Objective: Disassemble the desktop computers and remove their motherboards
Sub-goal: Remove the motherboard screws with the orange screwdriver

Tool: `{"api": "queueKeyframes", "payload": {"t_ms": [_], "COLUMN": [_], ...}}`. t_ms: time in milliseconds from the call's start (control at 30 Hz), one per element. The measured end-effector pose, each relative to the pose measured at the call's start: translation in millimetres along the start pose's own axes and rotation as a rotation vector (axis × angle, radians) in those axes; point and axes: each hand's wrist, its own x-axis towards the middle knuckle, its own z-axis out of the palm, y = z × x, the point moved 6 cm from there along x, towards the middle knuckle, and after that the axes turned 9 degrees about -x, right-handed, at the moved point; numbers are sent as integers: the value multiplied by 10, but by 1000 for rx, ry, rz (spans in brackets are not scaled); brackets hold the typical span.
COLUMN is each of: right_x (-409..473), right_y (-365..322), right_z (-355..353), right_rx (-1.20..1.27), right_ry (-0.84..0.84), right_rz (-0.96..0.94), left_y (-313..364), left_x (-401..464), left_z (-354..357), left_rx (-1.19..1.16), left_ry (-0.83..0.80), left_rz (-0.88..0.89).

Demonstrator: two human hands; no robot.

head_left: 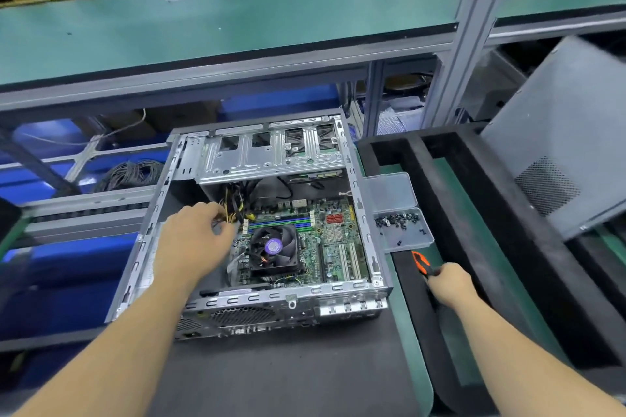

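An open desktop case (210, 301) lies on a dark mat, its green motherboard (335, 247) exposed with a black fan cooler (274, 249) in the middle. My left hand (193, 240) reaches inside the case and pinches the yellow and black power cables (233, 210) at the board's upper left corner. To the right of the case, my right hand (450, 284) grips an orange and black screwdriver (421, 262) over the black foam frame. A silver drive cage (271, 152) spans the far side of the case.
A clear plastic box (403, 230) with several dark screws sits against the case's right side. A black foam frame (474, 230) lies to the right, with a grey side panel (559, 132) leaning behind it. A green shelf (237, 24) runs across above; blue bins stand at the left.
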Motion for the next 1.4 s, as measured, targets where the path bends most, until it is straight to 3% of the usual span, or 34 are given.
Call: {"api": "queueKeyframes", "payload": {"t_ms": [200,333,433,600,800,1133,1400], "right_x": [-397,-763,-1137,-2063,-2869,-2663,-2544], "right_y": [134,-127,-691,-2120,-3249,-3744,-3908], "right_z": [-508,-1262,-1878,-2458,-2450,-2080,-2028], "right_rx": [83,173,394,740,814,900,900], "right_ry": [140,385,530,522,570,604,680], "right_rz": [66,3,-195,-685,-1073,-1191,-1160], "left_y": [32,-10,-64,-143,-191,-225,-233], "left_x": [-19,-17,-6,54,15,41,23], "left_z": [50,48,72,89,61,105,122], "left_rx": [133,109,109,49,130,94,84], "left_ry": [-31,0,-18,-119,-162,-181,-192], "left_rz": [89,86,72,40,142,95,86]}}
